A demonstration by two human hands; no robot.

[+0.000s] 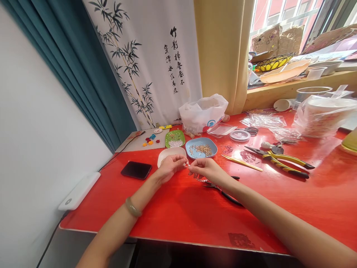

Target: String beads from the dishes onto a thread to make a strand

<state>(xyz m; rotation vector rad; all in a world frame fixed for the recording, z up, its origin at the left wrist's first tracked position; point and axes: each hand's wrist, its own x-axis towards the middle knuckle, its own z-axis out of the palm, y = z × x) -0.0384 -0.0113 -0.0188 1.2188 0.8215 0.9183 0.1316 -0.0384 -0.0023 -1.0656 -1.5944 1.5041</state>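
Note:
My left hand (172, 165) and my right hand (205, 168) meet above the red table (178, 212), fingertips pinched together on a tiny pale bead piece (187, 165) between them. A green bangle sits on my left wrist. Just behind my left hand stands a white dish (167, 153). Beyond it are a blue dish (201, 147) with gold beads and a green dish (175, 139) with pale beads. Dark-handled pliers (223, 191) lie under my right forearm.
A black phone (136, 170) lies left of my hands. Yellow-handled pliers (281, 160) and a wooden stick (242, 162) lie to the right. A white plastic bag (203, 111), clear bags, a thread spool (240, 135) and stacked bowls (320, 111) fill the back. A white device (79, 190) sits at the left edge.

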